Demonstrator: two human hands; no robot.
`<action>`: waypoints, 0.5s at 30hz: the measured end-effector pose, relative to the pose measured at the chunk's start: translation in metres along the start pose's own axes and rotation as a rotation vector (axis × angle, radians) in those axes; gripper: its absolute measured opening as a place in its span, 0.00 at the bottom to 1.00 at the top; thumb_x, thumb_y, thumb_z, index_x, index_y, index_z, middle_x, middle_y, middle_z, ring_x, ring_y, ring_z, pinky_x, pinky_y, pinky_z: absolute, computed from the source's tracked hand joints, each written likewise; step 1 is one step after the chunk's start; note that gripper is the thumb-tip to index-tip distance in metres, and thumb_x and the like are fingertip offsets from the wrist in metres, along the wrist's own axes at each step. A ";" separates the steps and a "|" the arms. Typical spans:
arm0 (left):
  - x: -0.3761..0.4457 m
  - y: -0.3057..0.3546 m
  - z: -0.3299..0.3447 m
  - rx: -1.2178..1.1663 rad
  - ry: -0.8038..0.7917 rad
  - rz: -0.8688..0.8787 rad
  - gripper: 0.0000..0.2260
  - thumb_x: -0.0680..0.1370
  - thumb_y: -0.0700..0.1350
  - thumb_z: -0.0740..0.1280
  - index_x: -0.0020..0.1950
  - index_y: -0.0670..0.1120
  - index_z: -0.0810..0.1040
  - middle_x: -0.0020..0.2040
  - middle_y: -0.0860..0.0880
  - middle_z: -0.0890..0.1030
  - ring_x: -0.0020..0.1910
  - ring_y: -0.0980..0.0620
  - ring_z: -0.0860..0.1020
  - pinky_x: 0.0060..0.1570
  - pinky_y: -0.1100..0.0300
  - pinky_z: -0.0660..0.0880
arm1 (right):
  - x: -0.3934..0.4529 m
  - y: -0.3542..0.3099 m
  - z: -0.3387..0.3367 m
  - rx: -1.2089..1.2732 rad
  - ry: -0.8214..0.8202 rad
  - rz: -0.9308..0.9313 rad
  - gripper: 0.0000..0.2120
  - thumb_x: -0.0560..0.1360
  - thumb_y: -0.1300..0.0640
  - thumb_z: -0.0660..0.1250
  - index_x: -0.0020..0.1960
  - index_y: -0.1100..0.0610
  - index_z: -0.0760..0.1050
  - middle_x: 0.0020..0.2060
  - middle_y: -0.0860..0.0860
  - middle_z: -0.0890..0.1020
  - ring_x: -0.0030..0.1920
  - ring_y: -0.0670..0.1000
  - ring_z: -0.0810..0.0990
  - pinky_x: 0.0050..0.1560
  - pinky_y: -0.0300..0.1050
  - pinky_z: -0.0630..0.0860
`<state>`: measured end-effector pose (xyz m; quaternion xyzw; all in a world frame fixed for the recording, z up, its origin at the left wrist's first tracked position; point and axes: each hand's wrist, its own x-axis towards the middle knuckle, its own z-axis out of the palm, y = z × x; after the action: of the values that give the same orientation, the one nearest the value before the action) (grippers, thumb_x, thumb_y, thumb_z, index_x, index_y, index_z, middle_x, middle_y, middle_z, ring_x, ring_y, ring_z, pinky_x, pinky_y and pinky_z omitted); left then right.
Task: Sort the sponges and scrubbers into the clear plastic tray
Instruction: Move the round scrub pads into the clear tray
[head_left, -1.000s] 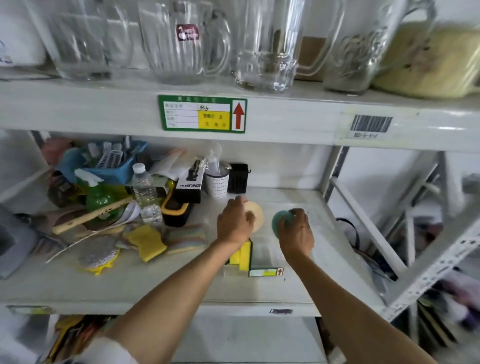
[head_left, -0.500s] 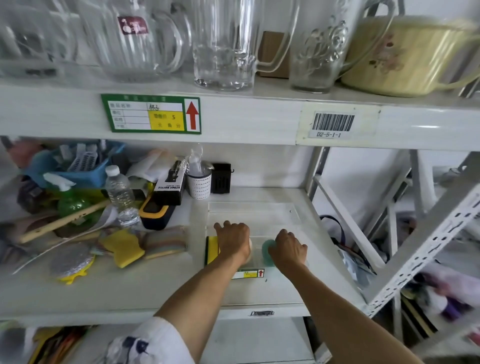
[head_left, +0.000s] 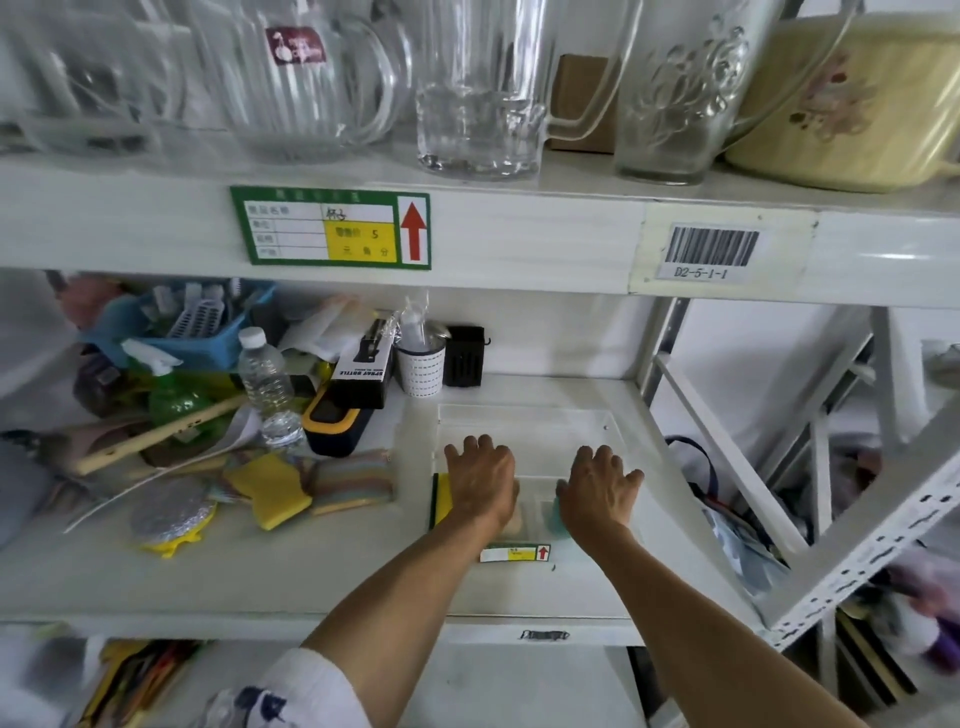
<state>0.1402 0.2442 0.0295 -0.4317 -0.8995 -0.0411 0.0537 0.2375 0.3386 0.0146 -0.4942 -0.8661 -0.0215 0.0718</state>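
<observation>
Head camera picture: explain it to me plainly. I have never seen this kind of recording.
There is no machine here. A person wears a camera on the head, so you look down along both arms at a white shelf. The left hand and right hand reach into a clear plastic tray. The left hand covers a pale sponge, beside a yellow sponge; the right hand presses on a teal sponge. Neither hand is clearly gripping anything. Left of the tray, a striped sponge and a silver scrubber wait among clutter.
</observation>
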 end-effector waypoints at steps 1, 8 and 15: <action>0.000 -0.002 -0.002 -0.051 0.073 0.007 0.11 0.77 0.49 0.63 0.54 0.45 0.78 0.55 0.44 0.79 0.57 0.42 0.75 0.57 0.46 0.68 | 0.001 -0.005 -0.003 0.037 0.048 -0.007 0.15 0.77 0.48 0.61 0.59 0.54 0.72 0.55 0.53 0.76 0.56 0.55 0.75 0.55 0.52 0.67; -0.009 -0.055 -0.011 -0.246 0.399 -0.163 0.06 0.76 0.47 0.65 0.41 0.49 0.79 0.39 0.49 0.80 0.39 0.49 0.80 0.38 0.54 0.73 | 0.006 -0.084 -0.034 0.401 0.278 -0.198 0.06 0.74 0.54 0.65 0.50 0.55 0.76 0.47 0.54 0.80 0.49 0.58 0.80 0.48 0.51 0.68; -0.035 -0.165 0.001 -0.452 0.424 -0.472 0.07 0.77 0.46 0.61 0.47 0.49 0.80 0.49 0.47 0.82 0.49 0.45 0.80 0.49 0.52 0.73 | -0.022 -0.180 -0.035 0.501 0.190 -0.477 0.09 0.75 0.56 0.64 0.55 0.55 0.76 0.52 0.55 0.80 0.54 0.58 0.79 0.53 0.52 0.69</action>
<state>0.0334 0.1141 0.0190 -0.1959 -0.9112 -0.3378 0.1312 0.0979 0.2238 0.0525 -0.2410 -0.9250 0.1293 0.2637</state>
